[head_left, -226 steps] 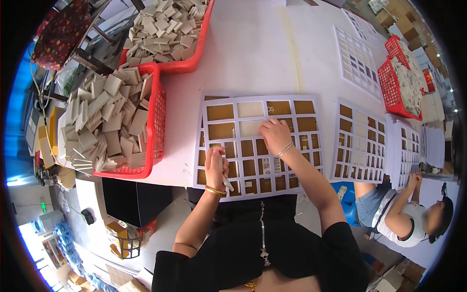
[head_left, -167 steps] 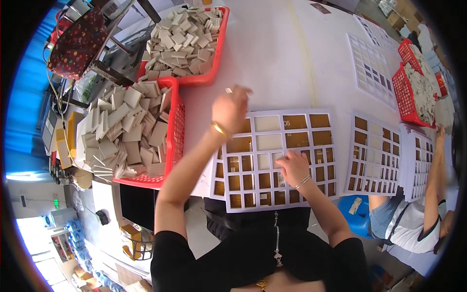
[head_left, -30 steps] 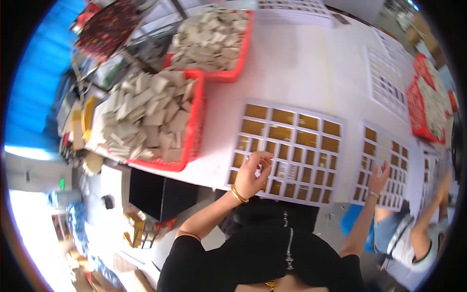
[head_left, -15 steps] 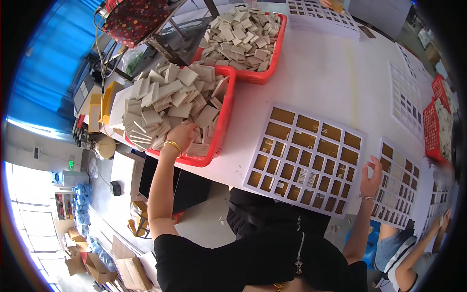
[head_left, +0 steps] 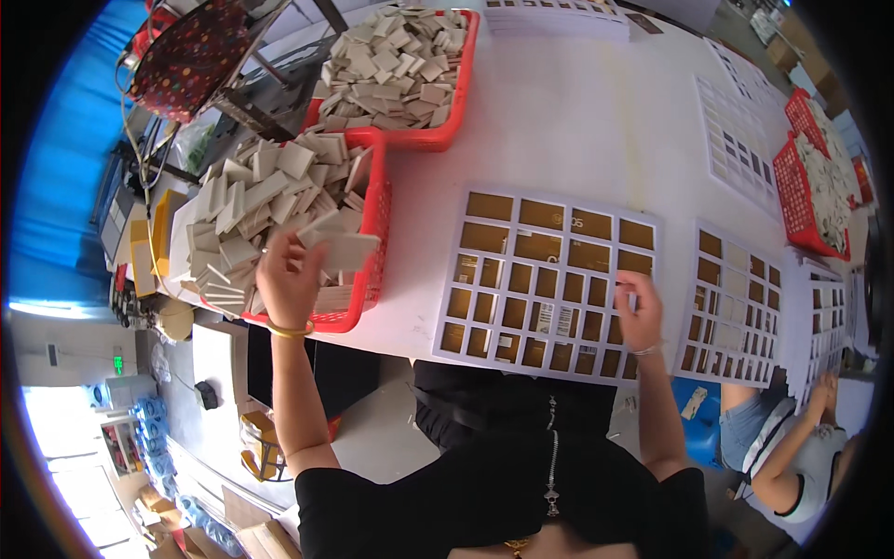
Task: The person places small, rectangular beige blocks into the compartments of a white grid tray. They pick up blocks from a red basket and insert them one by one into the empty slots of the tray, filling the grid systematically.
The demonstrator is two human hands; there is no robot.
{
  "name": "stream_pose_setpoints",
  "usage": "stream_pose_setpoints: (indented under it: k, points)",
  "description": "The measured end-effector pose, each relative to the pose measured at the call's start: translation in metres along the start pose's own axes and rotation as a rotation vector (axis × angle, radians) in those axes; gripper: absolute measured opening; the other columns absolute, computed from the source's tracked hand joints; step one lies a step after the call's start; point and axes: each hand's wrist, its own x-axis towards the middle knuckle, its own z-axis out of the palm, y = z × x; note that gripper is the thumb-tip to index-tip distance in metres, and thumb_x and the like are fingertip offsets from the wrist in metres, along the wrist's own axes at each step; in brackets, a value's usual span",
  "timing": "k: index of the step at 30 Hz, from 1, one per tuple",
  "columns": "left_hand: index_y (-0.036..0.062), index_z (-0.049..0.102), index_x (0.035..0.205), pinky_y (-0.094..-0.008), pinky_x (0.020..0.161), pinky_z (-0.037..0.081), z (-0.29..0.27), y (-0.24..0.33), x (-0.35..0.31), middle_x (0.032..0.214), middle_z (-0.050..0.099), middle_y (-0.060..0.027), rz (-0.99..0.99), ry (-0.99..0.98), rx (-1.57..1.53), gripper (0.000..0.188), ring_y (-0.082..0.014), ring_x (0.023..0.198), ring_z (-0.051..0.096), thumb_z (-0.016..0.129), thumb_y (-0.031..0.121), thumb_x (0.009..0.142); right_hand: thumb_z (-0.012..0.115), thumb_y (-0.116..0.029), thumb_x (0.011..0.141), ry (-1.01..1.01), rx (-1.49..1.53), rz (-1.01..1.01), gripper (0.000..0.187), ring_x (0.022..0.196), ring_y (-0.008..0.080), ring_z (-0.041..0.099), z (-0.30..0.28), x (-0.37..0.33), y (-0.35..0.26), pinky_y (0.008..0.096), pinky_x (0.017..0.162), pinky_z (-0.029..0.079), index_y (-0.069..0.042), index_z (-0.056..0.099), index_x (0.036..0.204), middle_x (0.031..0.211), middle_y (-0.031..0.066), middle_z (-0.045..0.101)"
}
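My left hand is closed on a thin off-white tile, lifted over the near red basket. That basket is heaped with loose pale tiles. On the table lies a white grid frame with brown openings of several sizes; small label pieces show through a few of them. Over the frame's right side hovers my right hand. Its fingers are loosely bent, with a gap at the thumb and nothing visible between them.
Behind the near basket stands a second red basket full of tiles. Another grid frame lies to the right, and a stack of frames sits at the far edge. More red baskets and a person are at far right.
My left hand has come up out of the heap with a tile in it. My right hand has moved left from beside the frame to over its right side. The whole view has shifted.
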Motion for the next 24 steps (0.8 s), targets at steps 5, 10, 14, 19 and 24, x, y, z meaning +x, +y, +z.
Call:
stream_pose_setpoints:
  k: [5,10,14,19,24]
  points:
    - [0.0033,0.064,0.093,-0.0224,0.050,0.042,0.066,0.053,-0.043,0.071,0.059,-0.0011,0.169,-0.413,-0.172,0.030,-0.0077,0.056,0.054,0.080,0.010,0.069,0.064,-0.005,0.083,-0.263,0.338,-0.144,0.028,0.067,0.0114,0.059,0.040,0.007,-0.070,0.0261,0.064,0.048,-0.003,0.060,0.110,0.093,0.0066,0.063]
    - [0.0038,0.064,0.096,-0.0247,0.052,0.045,0.136,0.081,-0.092,0.070,0.058,-0.0036,0.236,-0.763,-0.409,0.034,-0.0119,0.056,0.055,0.081,0.011,0.068,0.067,-0.006,0.082,-0.500,0.457,-0.130,0.022,0.063,0.0056,0.052,0.050,0.005,-0.091,0.0202,0.055,0.041,-0.003,0.062,0.103,0.085,0.0021,0.061]
    - [0.0045,0.064,0.100,-0.0232,0.048,0.042,0.165,0.075,-0.107,0.060,0.053,0.0007,0.202,-0.714,-0.422,0.036,-0.0078,0.052,0.049,0.081,0.009,0.069,0.066,-0.008,0.084,-0.540,0.432,0.014,0.016,0.059,0.0072,0.051,0.042,-0.004,-0.067,0.0219,0.053,0.042,-0.003,0.061,0.099,0.079,0.0027,0.061]
    - [0.0062,0.063,0.111,-0.0226,0.049,0.039,0.173,0.081,-0.096,0.062,0.051,0.0025,0.208,-0.764,-0.388,0.039,-0.0072,0.053,0.045,0.074,0.002,0.074,0.061,-0.006,0.086,-0.250,0.308,0.053,0.030,0.060,0.0088,0.055,0.034,-0.010,-0.042,0.0248,0.056,0.048,-0.005,0.058,0.116,0.087,0.0060,0.060]
    - [0.0085,0.061,0.109,-0.0253,0.051,0.042,0.220,0.036,-0.066,0.064,0.055,-0.0040,0.033,-0.516,-0.378,0.030,-0.0105,0.055,0.052,0.067,0.008,0.079,0.055,-0.006,0.090,-0.005,0.478,0.408,0.033,0.070,0.0072,0.060,-0.002,0.010,-0.009,0.0181,0.052,0.050,-0.006,0.052,0.123,0.091,0.0041,0.057]
